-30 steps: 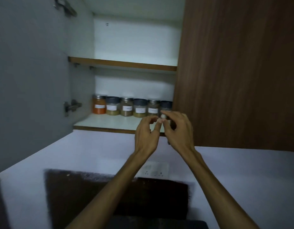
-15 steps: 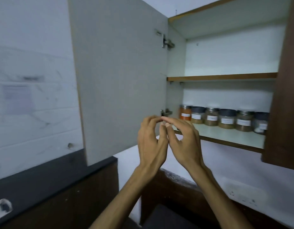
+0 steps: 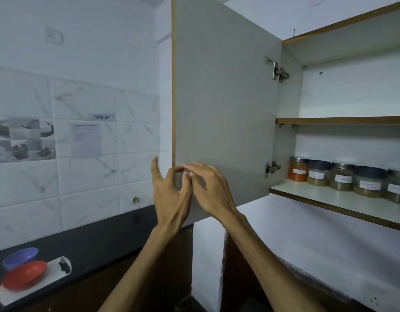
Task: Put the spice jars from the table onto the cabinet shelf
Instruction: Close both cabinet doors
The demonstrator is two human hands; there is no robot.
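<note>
Several labelled spice jars [image 3: 343, 179] stand in a row on the lower cabinet shelf [image 3: 329, 197] at the right; the leftmost jar [image 3: 297, 169] holds orange powder. My left hand [image 3: 169, 192] and my right hand [image 3: 208, 190] are raised together in front of the open cabinet door [image 3: 221, 97], well left of the shelf. Their fingertips touch each other. Neither hand holds a jar. The left hand's fingers are spread, the right hand's loosely curled.
An upper shelf [image 3: 343, 120] sits above the jars. The door's lower edge hangs just behind my hands. On the dark counter [image 3: 93, 239] at lower left lie a blue bowl [image 3: 20, 257], a red bowl [image 3: 23, 274] and a white board [image 3: 37, 287].
The view has swung left, so the shelf and jars shifted to the right edge. My hands came away from the shelf and stay joined in front of the door.
</note>
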